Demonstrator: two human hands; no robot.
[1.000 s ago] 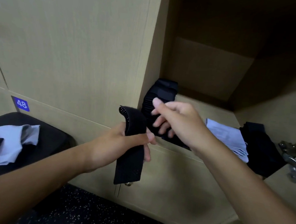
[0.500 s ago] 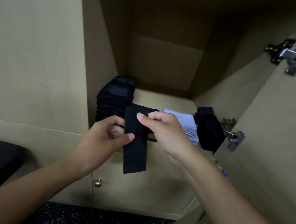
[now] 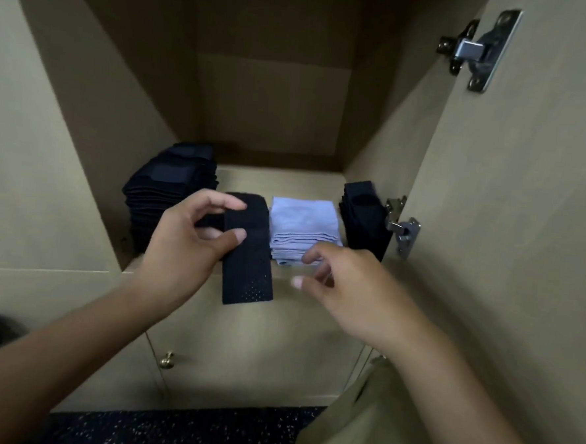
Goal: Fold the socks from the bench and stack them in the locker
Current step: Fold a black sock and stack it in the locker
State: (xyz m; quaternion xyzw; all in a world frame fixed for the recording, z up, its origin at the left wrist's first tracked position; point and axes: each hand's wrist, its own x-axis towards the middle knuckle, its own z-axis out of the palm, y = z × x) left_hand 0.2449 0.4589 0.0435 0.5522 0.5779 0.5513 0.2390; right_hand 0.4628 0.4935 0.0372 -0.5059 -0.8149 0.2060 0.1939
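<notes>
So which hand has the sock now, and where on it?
The left hand pinches the black sock near its folded upper end. The right hand holds nothing.

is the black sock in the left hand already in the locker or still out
Still out. The left hand pinches the black sock at the locker's front edge, its lower end hanging below the shelf, apart from the three stacks.

The single head-worn camera looks forward and down from close range into the open locker (image 3: pixel 267 117), its wide lens taking in both forearms from the lower edge, the open door (image 3: pixel 526 201) at right and the speckled floor (image 3: pixel 169 430) below.
</notes>
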